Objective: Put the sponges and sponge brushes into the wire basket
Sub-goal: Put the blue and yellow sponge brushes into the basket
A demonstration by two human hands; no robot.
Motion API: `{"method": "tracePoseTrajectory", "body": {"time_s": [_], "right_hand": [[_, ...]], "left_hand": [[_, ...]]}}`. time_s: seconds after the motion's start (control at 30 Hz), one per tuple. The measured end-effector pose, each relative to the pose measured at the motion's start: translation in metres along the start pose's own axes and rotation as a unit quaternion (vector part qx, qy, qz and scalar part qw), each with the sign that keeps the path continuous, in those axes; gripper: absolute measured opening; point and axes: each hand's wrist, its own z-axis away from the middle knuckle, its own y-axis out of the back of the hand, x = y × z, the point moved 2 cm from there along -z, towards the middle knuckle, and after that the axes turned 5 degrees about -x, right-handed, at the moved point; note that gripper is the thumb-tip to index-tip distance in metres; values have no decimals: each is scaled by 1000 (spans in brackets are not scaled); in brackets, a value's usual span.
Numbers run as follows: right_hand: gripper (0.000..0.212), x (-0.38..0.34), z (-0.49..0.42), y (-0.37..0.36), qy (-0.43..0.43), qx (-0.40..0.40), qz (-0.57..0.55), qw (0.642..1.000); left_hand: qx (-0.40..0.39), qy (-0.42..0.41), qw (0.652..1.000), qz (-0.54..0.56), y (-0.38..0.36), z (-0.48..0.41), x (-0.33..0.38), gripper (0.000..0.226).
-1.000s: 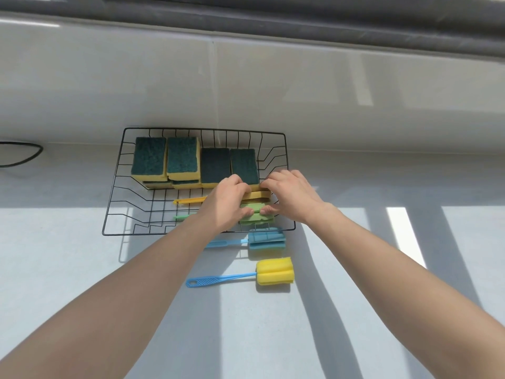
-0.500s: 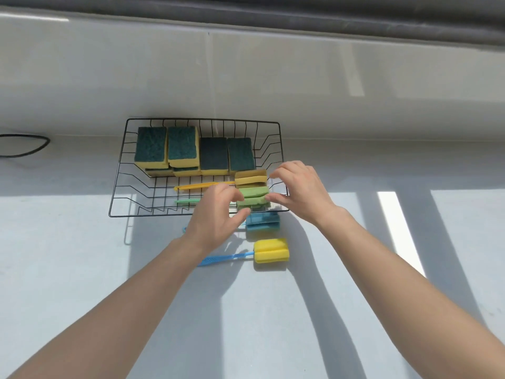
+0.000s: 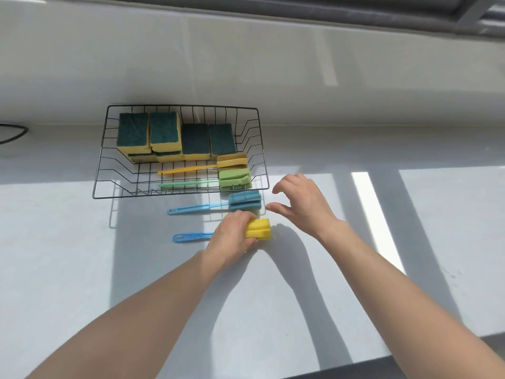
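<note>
Black wire basket (image 3: 101,157) on a white counter (image 3: 410,242), close to the back wall. Inside, along the far side, green-topped yellow sponges (image 3: 164,132) in a row, some stacked on others. In front of those, still inside, an orange sponge brush (image 3: 231,161) and a green sponge brush (image 3: 234,179), heads to the right, thin handles to the left. Just outside the near rim, flat on the counter, an all-blue sponge brush (image 3: 244,201). A bit nearer, a yellow-headed sponge brush (image 3: 259,228) with a blue handle, also on the counter. Left hand (image 3: 232,236) wrapped over the yellow head where the handle joins, fingers curled down on it, thumb underneath. Right hand (image 3: 303,203) just beside the blue head, not touching, fingers spread and a little bent, thumb apart from them, nothing held. Black cable (image 3: 13,134) far off at the left edge.
</note>
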Motion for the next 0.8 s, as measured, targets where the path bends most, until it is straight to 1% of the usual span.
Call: {"method": "tracePoseTrajectory", "body": {"time_s": [0.17, 0.27, 0.4, 0.47, 0.57, 0.7, 0.8], "right_hand": [[35, -8, 6, -10, 6, -35, 4, 999], [40, -18, -1, -22, 15, -64, 5, 998], [44, -36, -14, -44, 22, -83, 0, 996], [42, -42, -19, -56, 19, -81, 16, 996], [42, -44, -23, -71, -10, -80, 25, 996], [36, -45, -23, -82, -33, -76, 44, 996], [24, -50, -20, -87, -44, -66, 88, 993]], "left_hand": [[-11, -1, 999, 31, 6, 7, -6, 52], [-19, -12, 999, 35, 20, 20, -16, 51], [-30, 7, 996, 82, 43, 40, -29, 53], [-43, 21, 997, 59, 52, 48, -35, 49], [-54, 31, 998, 24, 64, 59, -42, 44], [-40, 45, 997, 43, 79, 73, -50, 43], [-25, 49, 997, 47, 86, 81, -55, 43]]}}
